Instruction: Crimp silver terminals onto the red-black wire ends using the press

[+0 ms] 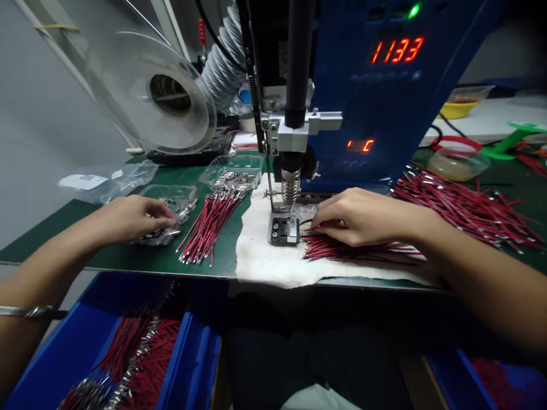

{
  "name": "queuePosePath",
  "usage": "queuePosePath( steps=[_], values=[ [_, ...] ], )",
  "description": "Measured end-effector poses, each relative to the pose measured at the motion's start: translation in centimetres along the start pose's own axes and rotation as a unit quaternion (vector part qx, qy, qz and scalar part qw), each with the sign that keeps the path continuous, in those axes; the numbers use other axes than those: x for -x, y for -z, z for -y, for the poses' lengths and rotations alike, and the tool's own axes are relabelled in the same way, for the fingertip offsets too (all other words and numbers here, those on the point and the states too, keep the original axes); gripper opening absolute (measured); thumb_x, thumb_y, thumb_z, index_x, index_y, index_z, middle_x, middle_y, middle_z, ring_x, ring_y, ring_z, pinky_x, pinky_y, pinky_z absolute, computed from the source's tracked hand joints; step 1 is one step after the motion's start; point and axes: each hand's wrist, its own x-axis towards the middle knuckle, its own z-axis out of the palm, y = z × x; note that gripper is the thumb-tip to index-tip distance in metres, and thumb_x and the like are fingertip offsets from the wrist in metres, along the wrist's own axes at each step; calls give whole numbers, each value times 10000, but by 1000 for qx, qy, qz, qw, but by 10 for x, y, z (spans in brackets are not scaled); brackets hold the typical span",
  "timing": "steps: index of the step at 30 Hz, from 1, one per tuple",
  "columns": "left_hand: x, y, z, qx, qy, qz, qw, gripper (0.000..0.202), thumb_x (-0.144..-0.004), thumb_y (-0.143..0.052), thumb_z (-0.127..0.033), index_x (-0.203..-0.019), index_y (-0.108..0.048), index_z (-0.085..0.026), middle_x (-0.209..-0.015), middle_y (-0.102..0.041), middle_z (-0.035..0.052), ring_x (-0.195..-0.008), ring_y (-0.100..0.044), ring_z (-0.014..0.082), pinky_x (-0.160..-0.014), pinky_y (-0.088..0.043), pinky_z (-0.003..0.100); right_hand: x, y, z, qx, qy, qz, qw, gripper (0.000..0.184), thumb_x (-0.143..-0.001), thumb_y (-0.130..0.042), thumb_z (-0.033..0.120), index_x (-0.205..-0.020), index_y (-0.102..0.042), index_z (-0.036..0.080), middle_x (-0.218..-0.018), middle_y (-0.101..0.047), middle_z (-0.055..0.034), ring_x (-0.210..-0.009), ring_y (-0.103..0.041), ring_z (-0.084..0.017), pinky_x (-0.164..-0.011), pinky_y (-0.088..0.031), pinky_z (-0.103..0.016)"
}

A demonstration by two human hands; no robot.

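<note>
My left hand point(128, 218) reaches into a clear plastic tray point(182, 192) of small metal parts. Its thumb and fingers are pinched together, and whatever lies between them is too small to make out. Over the white cloth point(258, 250), my right hand point(363, 217) pinches a thin wire point(305, 222) whose end points at a small black fixture point(280, 234). The fixture sits beneath the spring-wrapped tip point(290, 191) of a soldering machine. Just below my right fingers lies a bunch of red and black wires point(329, 250).
Left of the cloth rest a wire bundle point(209, 228) and a second clear tray point(233, 171). The machine's blue housing point(384, 108) rises behind. A large wire pile point(465, 208) spreads at right. Blue bins point(183, 347) with wires sit below the table edge. A clear funnel hood point(123, 97) hangs upper left.
</note>
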Motion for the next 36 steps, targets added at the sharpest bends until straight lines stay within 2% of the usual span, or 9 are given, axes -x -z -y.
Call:
queuePosePath(
  steps=[5, 8, 12, 15, 18, 23, 28, 32, 36],
  values=[
    [1, -3, 0, 2, 6, 0, 1000, 310, -723, -603, -483, -810, -715, -207, -699, -665, 23, -743, -581, 215, -671, -358, 255, 0, 1, 2, -20, -7, 33, 999, 220, -825, -557, 136, -957, -715, 211, -855, -698, -14, -744, -621, -138, -668, -418, -241],
    [0, -5, -1, -3, 15, -39, 999, 360, -752, -575, -519, -846, -695, -193, -689, -651, 37, -701, -561, 215, -647, -358, 265, 1, 2, 2, -31, -5, 33, 999, 198, -820, -571, 134, -927, -722, 203, -833, -693, -11, -718, -612, -128, -655, -415, -235],
    [-6, -3, -1, -50, 53, -111, 991, 477, -795, -498, -538, -1066, -667, -185, -909, -663, 115, -813, -558, 285, -690, -394, 326, 1, 4, 4, -47, 3, 30, 998, 183, -833, -577, 142, -905, -734, 204, -829, -690, -3, -712, -609, -113, -657, -415, -224],
    [-10, -2, -3, -83, 58, -95, 990, 563, -813, -450, -537, -1222, -612, -186, -1078, -636, 159, -938, -544, 344, -768, -414, 408, 0, 6, 5, -56, 6, 22, 998, 180, -863, -558, 167, -900, -733, 195, -833, -691, -11, -715, -612, -115, -663, -419, -228],
    [-14, -3, -5, -90, 56, -78, 991, 529, -802, -460, -544, -1159, -648, -201, -1082, -643, 143, -934, -544, 336, -804, -415, 444, -1, 6, 6, -49, 11, 10, 999, 180, -858, -550, 146, -886, -724, 181, -831, -688, -24, -712, -613, -123, -657, -417, -237],
    [-20, -7, -1, -85, 34, -81, 992, 418, -785, -497, -507, -1005, -693, -210, -939, -662, 116, -794, -526, 270, -728, -418, 379, -1, 6, 5, -36, 14, -6, 999, 183, -836, -547, 114, -886, -710, 180, -850, -686, -27, -699, -605, -125, -642, -405, -249],
    [-18, -4, 0, -81, 34, -84, 993, 447, -800, -485, -506, -1038, -669, -175, -908, -640, 124, -775, -506, 258, -671, -381, 334, 1, 4, 3, -44, 6, 1, 999, 172, -868, -531, 149, -910, -696, 177, -837, -679, -25, -704, -600, -128, -652, -398, -251],
    [-4, 0, -15, 7, 33, -157, 987, 361, -806, -516, -446, -996, -666, -178, -853, -630, 83, -764, -519, 226, -649, -349, 300, -2, -1, 0, -69, 18, -5, 997, 171, -915, -499, 197, -965, -660, 168, -909, -659, -45, -773, -597, -137, -684, -407, -250],
    [23, -8, -49, 128, -1, -271, 954, 348, -829, -538, -437, -1005, -679, -172, -661, -561, 26, -602, -485, 150, -588, -339, 267, -5, -4, -1, -92, 14, -29, 995, 174, -933, -486, 221, -1000, -632, 155, -963, -639, -61, -821, -589, -142, -723, -420, -248]
  ],
)
